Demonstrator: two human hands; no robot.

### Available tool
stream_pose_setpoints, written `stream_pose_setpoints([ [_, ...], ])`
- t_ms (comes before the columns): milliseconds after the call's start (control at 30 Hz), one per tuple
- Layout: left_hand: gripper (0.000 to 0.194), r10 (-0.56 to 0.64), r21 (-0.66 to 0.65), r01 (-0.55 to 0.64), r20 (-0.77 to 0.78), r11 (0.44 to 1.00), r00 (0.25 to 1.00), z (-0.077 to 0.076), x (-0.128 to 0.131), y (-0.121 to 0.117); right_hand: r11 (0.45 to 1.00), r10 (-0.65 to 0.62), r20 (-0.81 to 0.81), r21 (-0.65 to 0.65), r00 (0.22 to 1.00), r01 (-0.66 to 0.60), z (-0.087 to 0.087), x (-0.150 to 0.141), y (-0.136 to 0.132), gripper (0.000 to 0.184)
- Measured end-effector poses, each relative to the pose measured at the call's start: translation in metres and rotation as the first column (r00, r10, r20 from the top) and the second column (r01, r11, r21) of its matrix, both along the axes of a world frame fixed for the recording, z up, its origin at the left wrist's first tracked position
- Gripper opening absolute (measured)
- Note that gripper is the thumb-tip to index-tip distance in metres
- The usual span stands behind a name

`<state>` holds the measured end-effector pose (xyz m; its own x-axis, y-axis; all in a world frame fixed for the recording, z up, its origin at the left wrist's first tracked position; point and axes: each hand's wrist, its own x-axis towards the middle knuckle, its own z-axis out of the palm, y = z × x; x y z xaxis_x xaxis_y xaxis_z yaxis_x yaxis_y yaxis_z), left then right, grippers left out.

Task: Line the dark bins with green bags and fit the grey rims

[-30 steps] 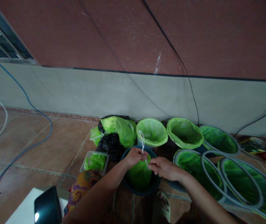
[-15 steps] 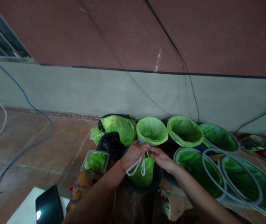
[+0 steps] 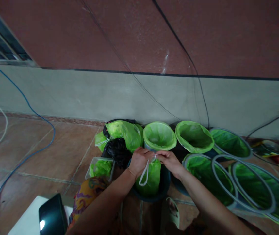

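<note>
A green bin bag (image 3: pixel 151 178) sits gathered inside a dark round bin (image 3: pixel 165 184) on the floor in front of me. My left hand (image 3: pixel 139 160) and my right hand (image 3: pixel 169 160) meet over its mouth, both pinched on the bag's white drawstring (image 3: pixel 144 173). A loop of that string hangs down below my left hand.
Several bins lined with green bags (image 3: pixel 159 136) stand along the wall and to the right. Tied green and black bags (image 3: pixel 118 138) lie at the left, with a clear tub (image 3: pixel 100 168) beside them. A blue cable (image 3: pixel 29 107) runs over the tiled floor.
Both hands have moved up and closer together at the bag's mouth. The drawstring loop that stood up above my left hand now hangs down below it. The bag looks drawn tighter.
</note>
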<state>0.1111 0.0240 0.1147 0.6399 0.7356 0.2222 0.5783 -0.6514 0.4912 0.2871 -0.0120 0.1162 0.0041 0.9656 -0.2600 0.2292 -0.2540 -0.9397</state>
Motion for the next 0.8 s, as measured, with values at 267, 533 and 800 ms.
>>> stream_pose_setpoints([
  [267,0.027,0.21,-0.152,-0.23,-0.137,0.961,0.968,-0.017,0.001,-0.012,0.968,0.099,0.906,0.008,0.412,-0.25,-0.004,0.0,-0.01,0.028],
  [533,0.032,0.421,-0.605,-0.28,0.102,0.746,0.901,-0.029,0.003,-0.001,0.998,0.052,0.443,-0.049,0.895,-0.033,-0.012,0.004,-0.005,0.022],
  [800,0.04,0.685,-0.906,0.153,0.402,0.395,0.607,-0.018,0.016,-0.005,0.997,-0.076,-0.117,-0.022,0.99,0.074,-0.001,-0.003,-0.003,0.047],
])
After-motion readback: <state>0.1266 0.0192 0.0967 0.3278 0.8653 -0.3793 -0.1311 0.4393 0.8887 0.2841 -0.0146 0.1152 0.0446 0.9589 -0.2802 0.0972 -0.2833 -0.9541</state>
